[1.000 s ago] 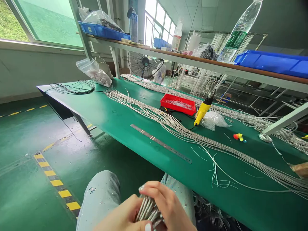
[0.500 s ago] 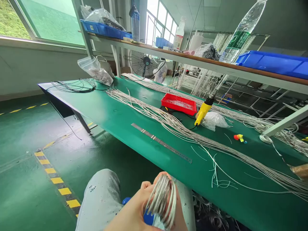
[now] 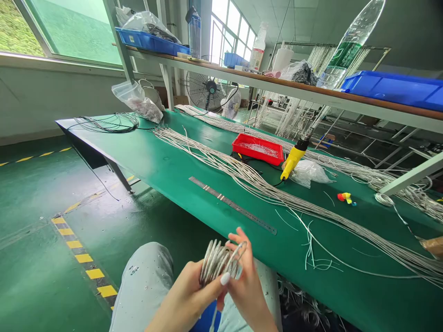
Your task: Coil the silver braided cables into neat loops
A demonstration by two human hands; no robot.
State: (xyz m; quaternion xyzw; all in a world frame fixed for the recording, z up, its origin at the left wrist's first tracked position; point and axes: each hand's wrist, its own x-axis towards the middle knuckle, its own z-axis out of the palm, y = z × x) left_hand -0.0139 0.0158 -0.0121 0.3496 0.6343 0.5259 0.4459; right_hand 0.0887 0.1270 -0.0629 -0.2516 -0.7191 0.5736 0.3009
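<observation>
Left hand [image 3: 194, 287] is clamping one ridged, grey-white cable coil [image 3: 216, 263] in front of smooth green table [image 3: 162, 163]; right hand [image 3: 248, 287] is touching it, upper fingers sitting apart, grip unclear. One flat steel ruler [image 3: 232, 205] is lying on table.

No wording can be read for sure: the metal ruler [image 3: 238, 209] on the green table [image 3: 148, 157] carries a fine scale, its figures too small to make out; print on the green label [image 3: 344, 56] of the large clear bottle [image 3: 350, 46] and on the smaller bottle [image 3: 256, 57] is illegible; yellow-and-dark striped tape [image 3: 84, 258] marks the floor [image 3: 27, 216]
</observation>
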